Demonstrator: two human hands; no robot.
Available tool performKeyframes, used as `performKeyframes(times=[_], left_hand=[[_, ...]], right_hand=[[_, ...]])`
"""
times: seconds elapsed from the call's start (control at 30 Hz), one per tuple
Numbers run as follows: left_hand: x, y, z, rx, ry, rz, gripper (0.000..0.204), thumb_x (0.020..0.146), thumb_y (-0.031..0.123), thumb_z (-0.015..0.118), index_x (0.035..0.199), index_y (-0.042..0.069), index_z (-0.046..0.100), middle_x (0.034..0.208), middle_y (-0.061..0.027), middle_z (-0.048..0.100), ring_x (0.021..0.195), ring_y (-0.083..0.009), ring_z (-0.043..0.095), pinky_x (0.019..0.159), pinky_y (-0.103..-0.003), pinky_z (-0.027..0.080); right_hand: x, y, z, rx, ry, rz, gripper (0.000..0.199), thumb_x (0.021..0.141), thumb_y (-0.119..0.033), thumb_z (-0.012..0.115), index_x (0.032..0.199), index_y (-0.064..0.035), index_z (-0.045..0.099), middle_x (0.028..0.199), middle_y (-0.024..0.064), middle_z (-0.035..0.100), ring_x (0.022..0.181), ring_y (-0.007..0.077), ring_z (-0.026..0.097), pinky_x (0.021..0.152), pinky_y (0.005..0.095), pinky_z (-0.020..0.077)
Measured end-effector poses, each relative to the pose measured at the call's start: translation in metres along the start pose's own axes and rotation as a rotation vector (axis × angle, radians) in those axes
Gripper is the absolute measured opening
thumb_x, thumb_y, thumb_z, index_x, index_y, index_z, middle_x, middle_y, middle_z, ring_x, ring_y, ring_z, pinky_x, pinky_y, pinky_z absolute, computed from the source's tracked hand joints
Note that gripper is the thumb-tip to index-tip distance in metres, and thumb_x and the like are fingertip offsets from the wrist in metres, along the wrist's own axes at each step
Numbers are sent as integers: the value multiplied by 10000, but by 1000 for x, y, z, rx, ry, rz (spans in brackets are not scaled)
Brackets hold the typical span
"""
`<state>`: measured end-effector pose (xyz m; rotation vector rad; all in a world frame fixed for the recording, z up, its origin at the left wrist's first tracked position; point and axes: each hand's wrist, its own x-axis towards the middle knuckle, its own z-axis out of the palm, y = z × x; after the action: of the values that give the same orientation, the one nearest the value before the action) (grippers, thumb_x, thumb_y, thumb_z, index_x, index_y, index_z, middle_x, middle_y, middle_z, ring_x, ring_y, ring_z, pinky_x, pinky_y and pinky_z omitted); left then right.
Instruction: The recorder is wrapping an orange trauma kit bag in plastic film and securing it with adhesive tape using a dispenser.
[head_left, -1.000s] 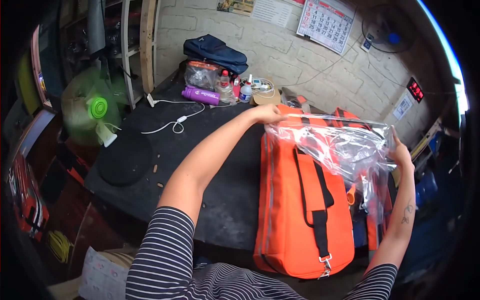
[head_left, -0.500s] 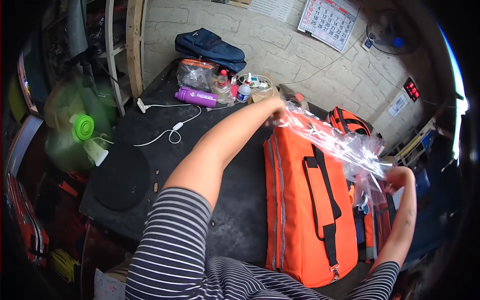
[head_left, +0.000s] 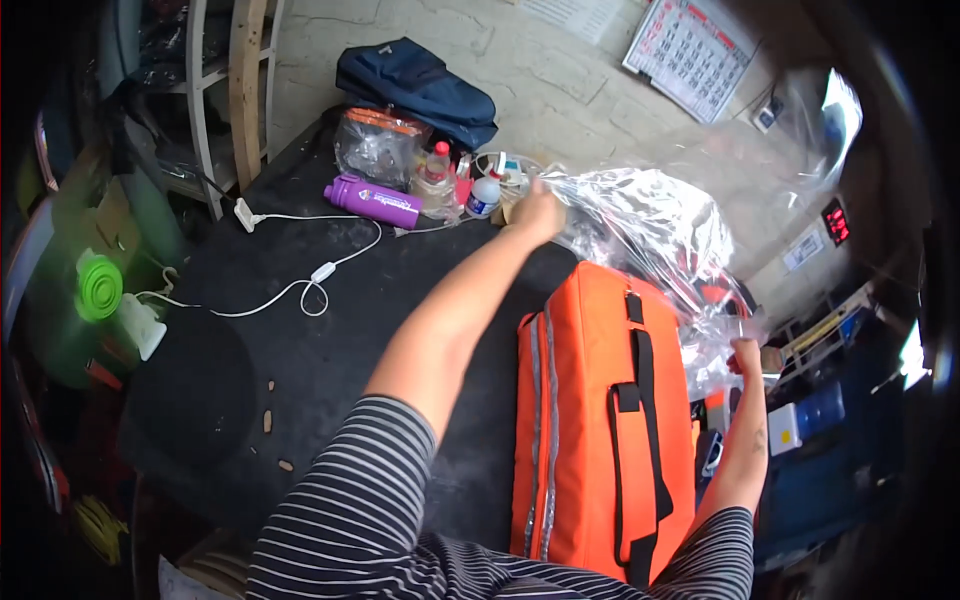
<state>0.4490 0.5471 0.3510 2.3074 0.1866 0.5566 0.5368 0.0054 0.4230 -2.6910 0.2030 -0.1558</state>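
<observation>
A clear, glossy, crumpled plastic sheet [head_left: 665, 210] is gleaming and billowing across the upper right of the frame, above an orange fabric bag [head_left: 590, 400] with black straps that is resting at lower right of centre. The sheet is spanning the gap between my hands, my curled left hand [head_left: 537, 213] gripping its edge at upper centre and my right hand [head_left: 745, 358] pinching its lower end at right, both forearms slanting upward.

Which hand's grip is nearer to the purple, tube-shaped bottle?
Left. The left hand's grip is to the right of the bottle, about level with it in the picture; the right hand's grip is much farther right and lower, beyond the orange, boxy bag.
</observation>
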Motion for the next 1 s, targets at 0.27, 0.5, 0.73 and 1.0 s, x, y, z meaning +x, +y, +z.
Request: performKeyframes(times=[0.27, 0.5, 0.73, 1.0], left_hand=[[-23, -67, 86, -164, 370, -50, 778, 677, -75, 582, 1401, 54, 328, 1502, -205, 122, 912, -439, 606, 750, -426, 526], [-122, -95, 179, -193, 289, -133, 446, 708, 18, 557, 1152, 10, 601, 1342, -137, 489, 930, -349, 625, 800, -418, 515], [-139, -64, 225, -394, 192, -251, 289, 753, -20, 487, 985, -6, 659, 1092, -142, 628, 977, -365, 598, 847, -423, 481], [-134, -83, 210, -707, 126, -544, 257, 821, 17, 508, 1040, -30, 632, 993, -163, 664, 882, -317, 644, 791, -384, 516]], right_hand=[[54, -18, 54, 263, -356, 127, 680, 874, -615, 387, 1350, -130, 374, 885, 148, 645, 645, 258, 633, 554, 382, 476], [55, -37, 131, 714, -740, 191, 705, 924, -628, 338, 1233, -33, 555, 1183, 101, 624, 1039, 219, 606, 930, 348, 458], [106, -45, 110, 888, -787, -18, 570, 932, -523, 445, 1110, -7, 611, 1073, 104, 652, 966, 196, 612, 886, 315, 477], [40, -118, 116, 552, -654, -249, 328, 890, -329, 615, 985, -17, 649, 898, 29, 659, 768, 99, 612, 696, 260, 494]])
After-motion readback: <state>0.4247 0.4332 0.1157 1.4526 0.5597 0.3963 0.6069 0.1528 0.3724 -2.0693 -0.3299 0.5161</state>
